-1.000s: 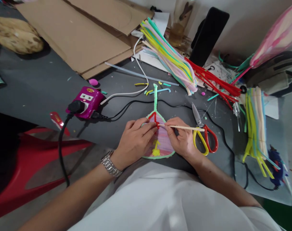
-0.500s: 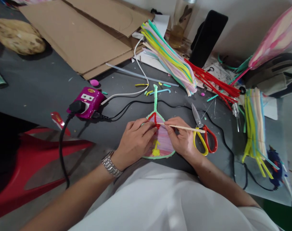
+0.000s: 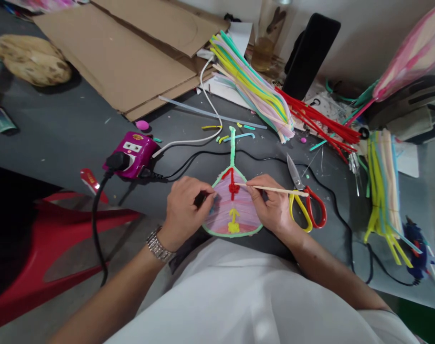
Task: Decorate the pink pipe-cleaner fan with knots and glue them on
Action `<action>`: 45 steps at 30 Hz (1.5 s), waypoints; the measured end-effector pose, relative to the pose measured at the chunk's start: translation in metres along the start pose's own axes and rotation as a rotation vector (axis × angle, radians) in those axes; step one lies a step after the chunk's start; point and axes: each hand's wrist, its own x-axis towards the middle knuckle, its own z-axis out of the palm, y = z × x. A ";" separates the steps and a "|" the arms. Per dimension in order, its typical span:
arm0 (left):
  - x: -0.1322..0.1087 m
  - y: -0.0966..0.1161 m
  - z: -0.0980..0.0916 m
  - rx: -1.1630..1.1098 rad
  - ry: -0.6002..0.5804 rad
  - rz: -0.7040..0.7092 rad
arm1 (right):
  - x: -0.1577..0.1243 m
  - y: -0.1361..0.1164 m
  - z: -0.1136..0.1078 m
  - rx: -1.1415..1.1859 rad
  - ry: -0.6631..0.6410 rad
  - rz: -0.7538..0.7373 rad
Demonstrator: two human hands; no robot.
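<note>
A teardrop-shaped pink and purple fan (image 3: 244,212) lies in front of me, edged in mint green pipe cleaner, with a green stem pointing away. A red flower shape (image 3: 234,188) and a yellow one (image 3: 233,227) sit on its face. Between the fingers of my right hand (image 3: 272,203) is a thin pale wooden stick (image 3: 283,190), its tip at the red flower. My left hand (image 3: 183,208) is at the fan's left edge, thumb and forefinger pinched together; whatever they hold is too small to make out.
Scissors (image 3: 299,184) lie right of my right hand. Left stands a purple power socket (image 3: 133,153) with black cables. Pipe cleaner bundles (image 3: 255,86), red pipe cleaners (image 3: 321,119), cardboard (image 3: 117,57) and a black phone (image 3: 312,55) lie behind. Another bundle (image 3: 384,181) is on the right.
My left hand has moved left off the red flower to the fan's left edge, its fingers now pinched, uncovering the flower. My right hand and the stick have hardly moved.
</note>
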 end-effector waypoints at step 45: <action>0.023 0.023 -0.022 -0.060 -0.146 -0.072 | 0.001 -0.002 0.001 -0.140 -0.045 -0.043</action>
